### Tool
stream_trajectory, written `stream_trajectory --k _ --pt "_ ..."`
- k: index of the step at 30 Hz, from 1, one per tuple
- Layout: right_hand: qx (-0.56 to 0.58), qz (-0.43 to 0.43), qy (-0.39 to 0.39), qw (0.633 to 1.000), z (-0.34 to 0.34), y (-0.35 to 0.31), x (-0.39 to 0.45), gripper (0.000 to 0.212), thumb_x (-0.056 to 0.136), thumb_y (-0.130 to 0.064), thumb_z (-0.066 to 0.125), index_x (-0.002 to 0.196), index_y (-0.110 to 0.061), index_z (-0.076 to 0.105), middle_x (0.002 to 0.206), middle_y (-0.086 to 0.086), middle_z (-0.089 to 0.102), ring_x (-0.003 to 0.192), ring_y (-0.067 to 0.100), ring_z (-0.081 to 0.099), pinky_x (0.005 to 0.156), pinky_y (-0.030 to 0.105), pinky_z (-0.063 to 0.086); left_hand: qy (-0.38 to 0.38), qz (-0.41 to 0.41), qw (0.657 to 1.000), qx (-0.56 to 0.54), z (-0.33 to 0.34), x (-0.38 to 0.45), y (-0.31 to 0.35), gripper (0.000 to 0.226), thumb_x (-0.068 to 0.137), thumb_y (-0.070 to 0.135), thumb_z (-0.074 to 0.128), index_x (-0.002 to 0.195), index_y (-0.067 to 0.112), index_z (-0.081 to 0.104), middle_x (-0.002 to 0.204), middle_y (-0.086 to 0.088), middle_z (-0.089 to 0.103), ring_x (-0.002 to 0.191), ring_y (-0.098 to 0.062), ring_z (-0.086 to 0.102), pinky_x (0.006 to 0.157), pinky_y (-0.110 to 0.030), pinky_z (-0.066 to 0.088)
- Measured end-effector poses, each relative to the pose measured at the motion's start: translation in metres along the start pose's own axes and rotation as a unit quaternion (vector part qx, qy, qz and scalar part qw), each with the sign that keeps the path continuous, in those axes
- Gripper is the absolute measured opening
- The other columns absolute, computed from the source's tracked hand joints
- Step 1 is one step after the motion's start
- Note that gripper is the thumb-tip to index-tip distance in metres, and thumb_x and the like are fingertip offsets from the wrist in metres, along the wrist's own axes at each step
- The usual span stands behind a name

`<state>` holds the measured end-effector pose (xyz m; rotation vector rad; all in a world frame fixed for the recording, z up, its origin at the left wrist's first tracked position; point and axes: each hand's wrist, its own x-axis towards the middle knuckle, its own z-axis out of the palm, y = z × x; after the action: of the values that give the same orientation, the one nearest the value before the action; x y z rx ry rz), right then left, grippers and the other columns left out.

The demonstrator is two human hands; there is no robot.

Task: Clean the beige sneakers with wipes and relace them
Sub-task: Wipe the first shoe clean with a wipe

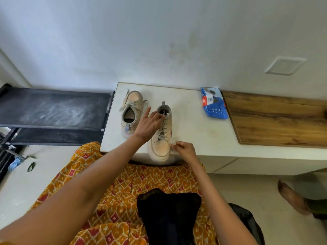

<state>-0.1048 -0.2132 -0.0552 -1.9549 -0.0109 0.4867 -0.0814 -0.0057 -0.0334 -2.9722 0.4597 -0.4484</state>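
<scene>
Two beige sneakers stand upright on the white tabletop (185,110). The left sneaker (131,113) points to 12 o'clock, laces loose. The right sneaker (161,137) points to 6 o'clock, laced, toe past the edge. A crumpled wipe (172,142) touches its toe side. The blue wipes pack (213,105) lies at 2 o'clock.

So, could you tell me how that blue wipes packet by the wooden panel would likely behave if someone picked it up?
The blue wipes packet looks crumpled and soft, so it would probably flex and sag rather than hold shape. Its glossy film may be slightly slippery. Lying flat on the white counter, it seems unlikely to roll or tip.
</scene>
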Motion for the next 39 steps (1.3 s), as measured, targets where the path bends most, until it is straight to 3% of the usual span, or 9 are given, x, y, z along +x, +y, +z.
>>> stream_trajectory --k 3,8,12,16,23,26,30,35,39 --pt "-0.081 0.007 -0.060 0.995 -0.019 -0.007 0.002 0.016 0.084 -0.022 0.070 0.070 -0.013 0.070 0.056 -0.013 0.062 0.052 -0.004 0.049 0.057 0.017 0.036 -0.008 -0.007 1.000 0.001 0.002 0.001 0.001 0.064 0.071 0.007 0.078 0.130 0.007 0.054 0.118 -0.015 0.061 0.115 -0.031 0.055 0.112 -0.051 0.018" --pt "-0.074 -0.001 0.115 0.991 -0.027 -0.036 0.028 0.027 0.088 -0.022 0.065 0.113 -0.012 0.064 0.104 0.007 0.069 0.094 0.019 0.063 0.079 0.029 0.046 -0.065 -0.075 0.995 -0.016 -0.001 0.024 0.004 0.060 0.085 0.015 0.065 0.139 0.014 0.041 0.129 -0.007 0.053 0.128 -0.027 0.043 0.116 -0.049 0.007" --pt "-0.153 -0.018 0.132 0.979 -0.008 -0.043 0.039 0.023 0.091 -0.018 0.059 0.111 -0.010 0.067 0.112 0.006 0.069 0.102 0.023 0.063 0.076 0.024 0.044 -0.099 -0.090 0.991 0.008 -0.004 0.041 0.003 0.063 0.083 0.020 0.067 0.139 0.018 0.039 0.123 -0.004 0.053 0.122 -0.025 0.046 0.116 -0.050 0.007" --pt "-0.207 -0.099 0.131 0.965 0.001 -0.031 0.020 0.026 0.087 -0.009 0.055 0.105 -0.018 0.073 0.104 -0.001 0.071 0.101 0.015 0.060 0.075 0.020 0.042 -0.095 -0.088 0.992 0.013 -0.002 0.044 -0.001 0.056 0.083 0.019 0.068 0.134 0.021 0.046 0.118 -0.003 0.056 0.116 -0.025 0.051 0.114 -0.053 0.000" --pt "-0.328 -0.155 0.083 0.928 -0.019 -0.026 0.010 0.017 0.083 -0.031 0.060 0.083 -0.024 0.075 0.082 -0.003 0.068 0.082 0.010 0.055 0.059 0.024 0.037 -0.076 -0.094 0.993 -0.014 -0.001 0.041 0.003 0.051 0.087 0.018 0.062 0.135 0.018 0.044 0.121 -0.006 0.054 0.118 -0.026 0.050 0.115 -0.051 0.006" --pt "-0.308 -0.166 0.156 0.924 -0.006 -0.044 0.025 0.023 0.089 -0.023 0.055 0.104 -0.024 0.073 0.095 0.001 0.071 0.091 0.016 0.055 0.061 0.025 0.037 -0.079 -0.090 0.993 -0.011 0.002 0.038 0.002 0.057 0.088 0.018 0.060 0.141 0.015 0.037 0.127 -0.008 0.051 0.123 -0.027 0.046 0.116 -0.051 0.002" --pt "-0.401 -0.211 0.132 0.881 0.014 -0.035 0.018 0.032 0.095 -0.021 0.048 0.123 -0.021 0.063 0.110 0.006 0.065 0.100 0.025 0.052 0.074 0.035 0.046 -0.087 -0.092 0.992 -0.009 0.004 0.038 0.003 0.063 0.090 0.018 0.057 0.146 0.014 0.027 0.134 -0.007 0.044 0.130 -0.026 0.039 0.114 -0.052 -0.006" --pt "-0.431 -0.288 0.122 0.846 0.007 -0.015 -0.003 0.023 0.088 -0.017 0.055 0.101 -0.016 0.074 0.090 0.003 0.069 0.084 0.023 0.055 0.067 0.033 0.042 -0.086 -0.091 0.992 -0.018 0.003 0.037 0.005 0.061 0.092 0.016 0.053 0.147 0.013 0.026 0.133 -0.007 0.044 0.131 -0.026 0.038 0.116 -0.050 0.001" --pt "-0.438 -0.244 0.139 0.854 -0.007 -0.033 0.016 0.028 0.091 -0.021 0.048 0.095 -0.013 0.074 0.093 0.003 0.071 0.090 0.019 0.053 0.068 0.031 0.043 -0.080 -0.082 0.993 -0.039 0.002 0.038 0.001 0.060 0.093 0.016 0.054 0.146 0.013 0.027 0.137 -0.006 0.043 0.132 -0.024 0.038 0.117 -0.047 0.001"
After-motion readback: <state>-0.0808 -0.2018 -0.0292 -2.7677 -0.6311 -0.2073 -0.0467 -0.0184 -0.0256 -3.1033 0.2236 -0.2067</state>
